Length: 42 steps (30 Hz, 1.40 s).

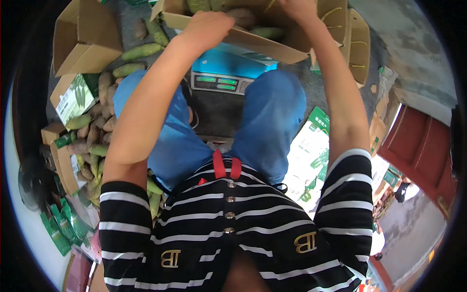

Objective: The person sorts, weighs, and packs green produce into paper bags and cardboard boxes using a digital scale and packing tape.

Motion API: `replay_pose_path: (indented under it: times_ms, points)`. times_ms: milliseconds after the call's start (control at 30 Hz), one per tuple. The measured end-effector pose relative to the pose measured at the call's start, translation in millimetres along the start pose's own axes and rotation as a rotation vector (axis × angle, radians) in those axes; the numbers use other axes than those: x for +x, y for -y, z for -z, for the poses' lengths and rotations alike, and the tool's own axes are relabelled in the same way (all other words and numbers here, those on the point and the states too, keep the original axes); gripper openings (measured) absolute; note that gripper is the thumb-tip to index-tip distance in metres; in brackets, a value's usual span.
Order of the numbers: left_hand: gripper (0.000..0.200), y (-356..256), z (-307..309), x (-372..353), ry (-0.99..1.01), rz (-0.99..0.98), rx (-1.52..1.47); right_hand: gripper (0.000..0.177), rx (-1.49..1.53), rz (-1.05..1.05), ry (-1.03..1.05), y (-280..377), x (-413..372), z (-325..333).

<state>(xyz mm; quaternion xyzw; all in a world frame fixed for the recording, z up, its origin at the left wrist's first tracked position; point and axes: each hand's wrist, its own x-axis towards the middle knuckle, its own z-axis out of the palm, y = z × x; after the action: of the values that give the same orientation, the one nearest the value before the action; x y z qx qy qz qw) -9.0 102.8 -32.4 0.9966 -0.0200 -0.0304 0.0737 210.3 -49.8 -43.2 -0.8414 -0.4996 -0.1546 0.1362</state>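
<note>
An open cardboard box (277,43) stands at the top of the view, on a scale with a blue platform (224,62) and lit green displays. Inside it lie long green and brown root vegetables, which look like green radishes (267,32). My left hand (211,28) bends over the near wall of the box, its fingers curled beside a brown root (242,17). Whatever they grip is hidden. Over the right part of the box, my right hand (297,7) is cut off by the upper frame edge, so its fingers do not show.
A pile of soil-covered roots (95,129) lies left of my legs. Another open carton (92,34) stands at the upper left. To the right are a flattened printed carton (311,151) and a cardboard piece with yellow cords (359,48). A red door (421,146) is farther right.
</note>
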Motion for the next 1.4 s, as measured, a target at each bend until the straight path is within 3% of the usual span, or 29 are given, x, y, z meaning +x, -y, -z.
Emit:
replay_pose_path:
  times_ms: [67, 333, 433, 467, 567, 600, 767, 867, 967, 1033, 1167, 1200, 1233, 1300, 1400]
  points:
    - [0.016, 0.7, -2.4, -0.3, -0.088, -0.005, 0.016, 0.04, -0.066, -0.294, 0.39, 12.5, 12.6, 3.7]
    - [0.012, 0.6, 0.3, 3.6, -0.008, -0.023, 0.046, 0.038, -0.081, -0.143, 0.511, -6.4, 28.0, -15.2]
    - [0.011, -1.6, 5.8, 5.2, 0.031, -0.041, 0.03, 0.029, -0.092, -0.079, 0.431, -7.6, 12.4, -20.5]
    - [0.011, -6.1, 8.8, 4.9, 0.059, -0.014, 0.053, 0.035, -0.116, -0.084, 0.457, -9.3, 10.1, -25.0]
    - [0.01, -13.8, 9.7, 5.1, 0.058, -0.07, 0.067, 0.034, -0.102, -0.026, 0.345, -18.4, -10.8, -19.7]
    - [0.008, -21.5, 13.6, 6.2, 0.128, -0.044, 0.065, 0.032, -0.122, -0.055, 0.423, -11.7, -18.8, 12.4]
    - [0.008, -65.2, 24.0, 7.6, -0.049, -0.319, 0.133, 0.035, -0.036, -0.193, 0.275, -39.0, -120.8, 76.4]
    - [0.008, -117.8, 28.7, 14.1, -0.182, -0.531, 0.162, 0.037, -0.031, -0.408, 0.211, -39.8, -203.9, 118.2]
    - [0.007, -182.6, 7.9, 18.4, -0.106, -0.69, 0.085, 0.034, -0.064, -0.639, 0.296, -29.0, -295.3, 160.8]
    - [0.008, -227.1, -16.0, 16.4, -0.122, -0.775, 0.097, 0.032, -0.014, -0.806, 0.162, -17.0, -366.5, 175.0]
    - [0.01, -307.9, -58.0, 6.9, -0.152, -0.893, -0.133, 0.029, -0.07, -1.134, 0.206, 7.0, -499.9, 201.1]
    - [0.01, -323.0, -45.8, 2.7, -0.074, -0.899, -0.181, 0.029, -0.114, -1.236, 0.233, 19.2, -530.9, 199.9]
    - [0.01, -326.9, -32.8, 0.2, -0.076, -0.895, -0.225, 0.03, -0.153, -1.337, 0.262, 33.6, -562.1, 195.2]
    - [0.013, -321.9, -9.0, -3.8, -0.062, -0.88, -0.311, 0.03, -0.152, -1.398, 0.13, 62.4, -645.5, 173.1]
    - [0.017, -259.0, 6.7, -0.9, 0.001, -0.76, -0.311, 0.032, -0.075, -1.767, -0.131, 100.5, -698.8, 188.9]
